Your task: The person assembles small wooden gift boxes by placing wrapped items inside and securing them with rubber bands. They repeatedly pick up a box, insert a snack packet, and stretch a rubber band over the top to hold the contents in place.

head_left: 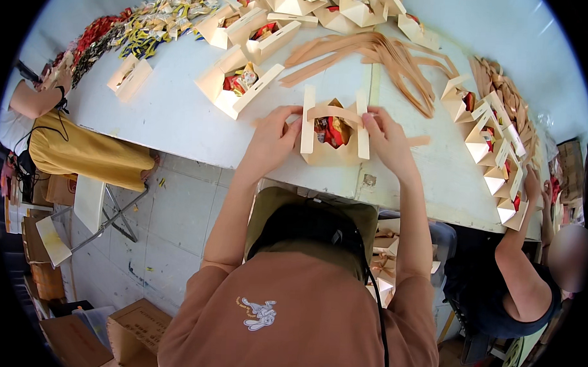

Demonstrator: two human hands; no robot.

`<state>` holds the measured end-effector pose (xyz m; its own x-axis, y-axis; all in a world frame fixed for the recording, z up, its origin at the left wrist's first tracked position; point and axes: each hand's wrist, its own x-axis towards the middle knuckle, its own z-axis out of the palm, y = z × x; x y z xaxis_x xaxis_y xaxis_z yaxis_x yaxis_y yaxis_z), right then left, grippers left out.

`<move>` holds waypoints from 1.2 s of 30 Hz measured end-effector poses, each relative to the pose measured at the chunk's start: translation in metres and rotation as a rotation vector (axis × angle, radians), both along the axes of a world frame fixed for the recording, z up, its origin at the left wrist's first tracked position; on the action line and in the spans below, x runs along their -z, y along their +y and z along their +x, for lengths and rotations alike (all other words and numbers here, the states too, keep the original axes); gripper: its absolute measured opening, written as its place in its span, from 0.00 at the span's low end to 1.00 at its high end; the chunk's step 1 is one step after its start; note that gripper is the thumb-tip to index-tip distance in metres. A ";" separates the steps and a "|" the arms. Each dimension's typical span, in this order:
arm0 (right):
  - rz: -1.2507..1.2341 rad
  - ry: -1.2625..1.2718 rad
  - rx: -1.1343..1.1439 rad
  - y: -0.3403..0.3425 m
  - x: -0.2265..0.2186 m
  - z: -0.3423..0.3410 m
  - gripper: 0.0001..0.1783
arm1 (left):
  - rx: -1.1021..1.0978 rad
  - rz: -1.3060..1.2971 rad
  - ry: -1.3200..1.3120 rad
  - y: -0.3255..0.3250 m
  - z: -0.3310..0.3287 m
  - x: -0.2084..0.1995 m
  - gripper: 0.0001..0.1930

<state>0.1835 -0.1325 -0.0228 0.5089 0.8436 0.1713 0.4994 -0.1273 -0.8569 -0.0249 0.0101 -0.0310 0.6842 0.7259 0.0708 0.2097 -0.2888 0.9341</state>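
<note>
A small cream cardboard box [326, 153] stands on the white table [180, 115] in front of me, its top flaps up and red and yellow snack packets inside. A tan paper strip arches over its opening as a handle. My left hand [273, 139] pinches the left end of the strip by the box's left flap. My right hand [385, 140] grips the right flap and the strip's other end.
Several more open filled boxes [239, 81] lie further back, and a row of closed ones [495, 158] runs down the right side. A pile of tan strips [389, 57] sits behind. Loose packets [144, 29] cover the far left. Other people work at left [31, 100] and right [533, 192].
</note>
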 end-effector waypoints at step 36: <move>0.551 -0.379 -0.190 0.019 -0.106 -0.032 0.09 | 0.314 0.230 -0.299 -0.016 0.018 -0.100 0.10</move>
